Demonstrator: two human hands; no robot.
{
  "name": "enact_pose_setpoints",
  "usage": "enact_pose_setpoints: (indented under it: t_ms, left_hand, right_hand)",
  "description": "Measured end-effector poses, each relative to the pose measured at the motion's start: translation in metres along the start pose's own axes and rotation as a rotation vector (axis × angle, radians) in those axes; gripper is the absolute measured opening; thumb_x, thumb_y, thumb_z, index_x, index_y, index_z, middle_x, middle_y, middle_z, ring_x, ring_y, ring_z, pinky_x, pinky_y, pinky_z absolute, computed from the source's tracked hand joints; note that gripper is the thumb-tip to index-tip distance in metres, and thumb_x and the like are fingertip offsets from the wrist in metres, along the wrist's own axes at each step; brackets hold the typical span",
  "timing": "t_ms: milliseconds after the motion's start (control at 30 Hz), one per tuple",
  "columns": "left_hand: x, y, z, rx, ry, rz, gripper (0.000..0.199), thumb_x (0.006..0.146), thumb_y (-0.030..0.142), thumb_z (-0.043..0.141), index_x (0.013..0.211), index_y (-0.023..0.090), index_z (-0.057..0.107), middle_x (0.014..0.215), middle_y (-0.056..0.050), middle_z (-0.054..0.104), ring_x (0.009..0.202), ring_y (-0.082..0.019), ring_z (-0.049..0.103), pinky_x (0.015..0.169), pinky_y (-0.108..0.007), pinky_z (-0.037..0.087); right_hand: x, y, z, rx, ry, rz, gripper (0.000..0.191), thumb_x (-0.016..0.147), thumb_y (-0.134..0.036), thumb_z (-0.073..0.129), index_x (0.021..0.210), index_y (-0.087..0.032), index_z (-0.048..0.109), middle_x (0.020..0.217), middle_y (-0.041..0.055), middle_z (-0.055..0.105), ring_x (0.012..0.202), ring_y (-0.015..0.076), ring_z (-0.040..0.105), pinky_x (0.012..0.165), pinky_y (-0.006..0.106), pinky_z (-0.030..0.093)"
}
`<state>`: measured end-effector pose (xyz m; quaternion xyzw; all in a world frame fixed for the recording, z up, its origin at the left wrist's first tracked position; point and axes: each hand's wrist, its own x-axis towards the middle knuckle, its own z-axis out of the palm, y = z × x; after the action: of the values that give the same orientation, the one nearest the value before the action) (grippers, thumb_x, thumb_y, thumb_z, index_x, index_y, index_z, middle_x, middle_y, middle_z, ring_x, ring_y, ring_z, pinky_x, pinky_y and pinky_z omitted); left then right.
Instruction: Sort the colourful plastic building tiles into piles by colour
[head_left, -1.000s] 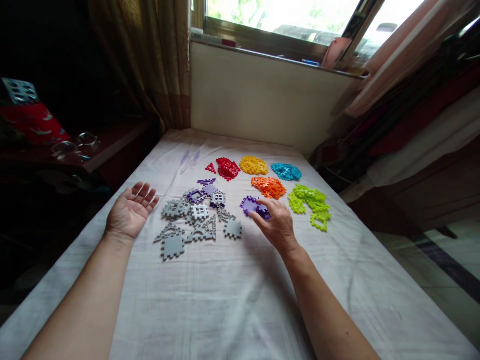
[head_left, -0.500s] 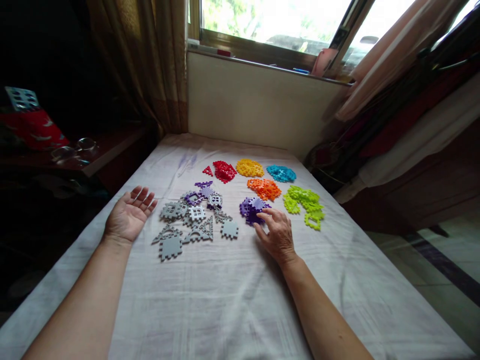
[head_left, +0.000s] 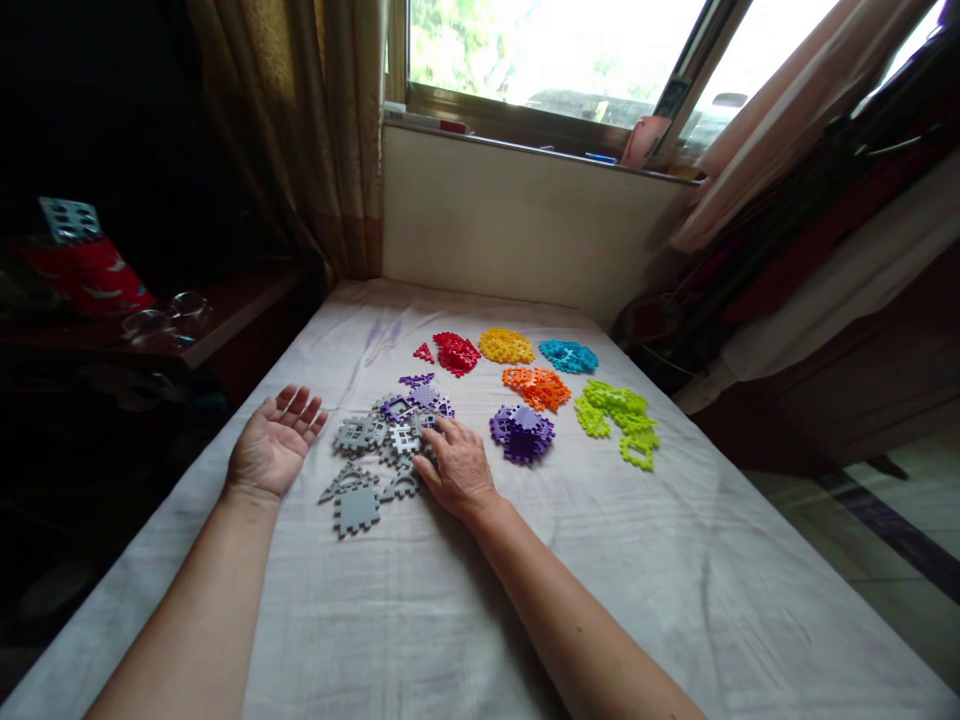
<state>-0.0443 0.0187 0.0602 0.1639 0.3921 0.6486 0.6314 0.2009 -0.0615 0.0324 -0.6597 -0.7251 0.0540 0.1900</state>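
Note:
My right hand (head_left: 457, 465) is over the right side of a mixed pile of grey pieces (head_left: 358, 508) and purple pieces (head_left: 426, 396), thumb and fingers apart; nothing shows held in it. Palm up, my left hand (head_left: 276, 440) lies left of that pile with its fingers spread and nothing on it. A separate purple heap (head_left: 523, 435) sits to the right of my right hand. Behind it are piles of orange (head_left: 537, 387), red (head_left: 457, 353), yellow (head_left: 506, 345) and blue pieces (head_left: 568, 355), with lime green ones (head_left: 619, 410) at the right.
A pale sheet (head_left: 420, 610) covers the surface. At the left, a dark side table (head_left: 225, 320) holds glasses (head_left: 169, 318) and a red patterned container (head_left: 90, 275). Curtains, a wall and a window stand behind, and hanging clothes are at the right.
My right hand has moved left from the separate purple heap to the grey and purple pile. My left hand stays palm up. The view has shifted slightly.

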Motion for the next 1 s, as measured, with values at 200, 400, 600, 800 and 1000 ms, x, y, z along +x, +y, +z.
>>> enact_pose_setpoints:
  t_ms: [200, 400, 600, 800, 1000]
  left_hand:
    - [0.005, -0.003, -0.002, -0.021, -0.012, -0.011, 0.022, 0.092, 0.026, 0.048, 0.089, 0.02, 0.069, 0.092, -0.004, 0.075, 0.088, -0.018, 0.071, 0.078, -0.033, 0.059]
    - [0.005, -0.003, -0.002, -0.019, -0.017, -0.011, 0.023, 0.093, 0.027, 0.046, 0.09, 0.02, 0.068, 0.094, -0.004, 0.074, 0.089, -0.018, 0.071, 0.077, -0.033, 0.059]
    - [0.004, -0.003, 0.001, -0.012, -0.004, -0.014, 0.025, 0.093, 0.026, 0.044, 0.089, 0.02, 0.069, 0.094, -0.004, 0.074, 0.089, -0.018, 0.071, 0.075, -0.033, 0.06]
    - [0.005, -0.003, 0.002, 0.023, 0.018, -0.012, 0.025, 0.092, 0.027, 0.046, 0.088, 0.021, 0.069, 0.095, -0.004, 0.075, 0.091, -0.019, 0.07, 0.074, -0.033, 0.061]
    - [0.005, -0.003, 0.005, 0.06, 0.047, -0.01, 0.023, 0.089, 0.023, 0.047, 0.086, 0.022, 0.07, 0.094, -0.004, 0.076, 0.092, -0.019, 0.07, 0.073, -0.033, 0.062]
  right_hand:
    - [-0.022, -0.025, 0.012, 0.091, 0.035, -0.169, 0.042, 0.092, -0.043, 0.058, 0.13, -0.025, 0.06, 0.138, 0.009, 0.06, 0.126, 0.0248, 0.051, 0.109, 0.043, 0.036]
    - [0.003, -0.018, -0.003, 0.15, 0.098, -0.136, 0.028, 0.095, -0.034, 0.053, 0.118, -0.025, 0.066, 0.126, 0.006, 0.067, 0.118, 0.0197, 0.057, 0.103, 0.035, 0.039]
    - [0.039, 0.018, -0.023, -0.105, -0.029, 0.265, 0.039, 0.091, -0.043, 0.059, 0.124, -0.021, 0.063, 0.115, 0.0106, 0.07, 0.108, 0.0241, 0.061, 0.091, 0.034, 0.044]
    - [0.042, 0.023, -0.016, -0.12, -0.063, 0.268, 0.026, 0.094, -0.037, 0.053, 0.112, -0.025, 0.068, 0.107, 0.0053, 0.072, 0.1, 0.0202, 0.064, 0.085, 0.029, 0.044]
    - [0.04, 0.041, -0.057, -0.211, 0.022, 0.338, 0.026, 0.092, -0.034, 0.054, 0.107, -0.025, 0.072, 0.109, 0.0068, 0.073, 0.101, 0.0219, 0.064, 0.085, 0.032, 0.044]
